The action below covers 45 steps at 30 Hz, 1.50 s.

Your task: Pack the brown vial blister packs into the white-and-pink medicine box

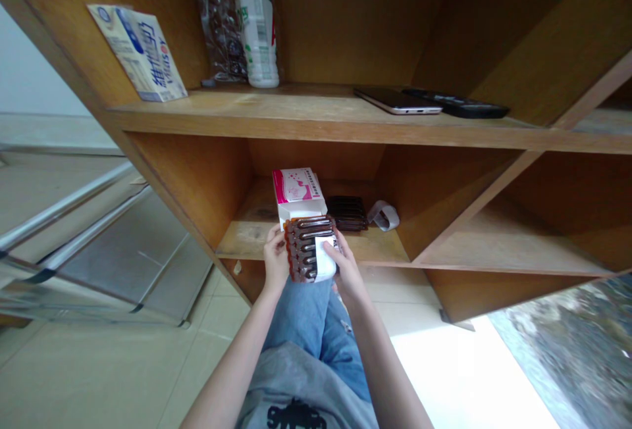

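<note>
Left hand point(276, 256): curled onto brown pack point(300, 248)
Right hand point(347, 268): closed on same pack
Pink-white box point(300, 189): one, behind shelf's point(249, 239) front edge

wooden shelf unit point(345, 14), ahead | pale tiled floor point(99, 376) | whitish wall point(39, 74), left | bright light patch point(454, 370), lower right

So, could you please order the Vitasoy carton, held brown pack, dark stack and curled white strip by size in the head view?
1. Vitasoy carton
2. Brown pack
3. Dark stack
4. Curled white strip
</note>
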Available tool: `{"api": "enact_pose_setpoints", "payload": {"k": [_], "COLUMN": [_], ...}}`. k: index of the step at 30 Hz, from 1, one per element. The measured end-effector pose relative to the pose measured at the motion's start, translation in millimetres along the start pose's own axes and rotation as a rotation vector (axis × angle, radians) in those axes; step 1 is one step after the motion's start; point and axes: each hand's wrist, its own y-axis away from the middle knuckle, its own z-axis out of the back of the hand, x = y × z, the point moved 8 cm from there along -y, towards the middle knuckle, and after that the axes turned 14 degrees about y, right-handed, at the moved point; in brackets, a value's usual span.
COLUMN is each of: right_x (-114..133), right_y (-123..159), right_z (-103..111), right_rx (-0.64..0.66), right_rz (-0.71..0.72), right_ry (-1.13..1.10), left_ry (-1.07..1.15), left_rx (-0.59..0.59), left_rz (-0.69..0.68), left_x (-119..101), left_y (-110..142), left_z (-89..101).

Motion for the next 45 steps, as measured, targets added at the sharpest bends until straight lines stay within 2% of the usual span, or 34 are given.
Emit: {"api": "enact_pose_setpoints", "payload": {"k": [9,14,20,28,32,35,38,41,45], "right_x": [0.3,-5.3,-11.3,-8.1,-9.8,-10.1,-7.7,-1.5,3.8], "right_y": [-2.1,-3.4,-7.4,-11.6,-11.9,-10.6,-9.0,-7.2,-2.1], "right_z": [4.3,6.3,6.2,10.9,7.8,6.8,5.0,-0.4,-2.7], "right_rx": [-0.035,-0.056,-0.065,-0.096,-0.074,-0.089,-0.082,-0.022,0.012], "right_rz": [0.006,0.003,-0.033,-0.012,-0.031,-0.015,0.005,0.034,0.057], "right_ry": [-0.031,-0.026,-0.017,-0.041,0.0,0.018,0.036,0.075,0.112], "left_ry": [-0.032,-0.085,-0.088,0.156,0.316,0.352,0.343,0.332,0.271], "left_rx": [-0.021,-0.029,0.041,-0.105,-0.058,-0.001,0.013,0.017,0.082], "left_rz": [-0.014,-0.101,-0.191,-0.055,0.089,0.221,0.237,0.214,0.239], "left_x": [-4.1,-13.6,-11.2,5.2,15.3,19.9,16.8,15.0,16.4], "left_y": [3.3,9.9,20.6,19.1,10.1,2.8,-3.3,-5.9,-4.9], "left_z": [-0.3,-1.7,-6.0,1.4,-2.9,-6.7,-5.7,-4.5,-8.3]}}
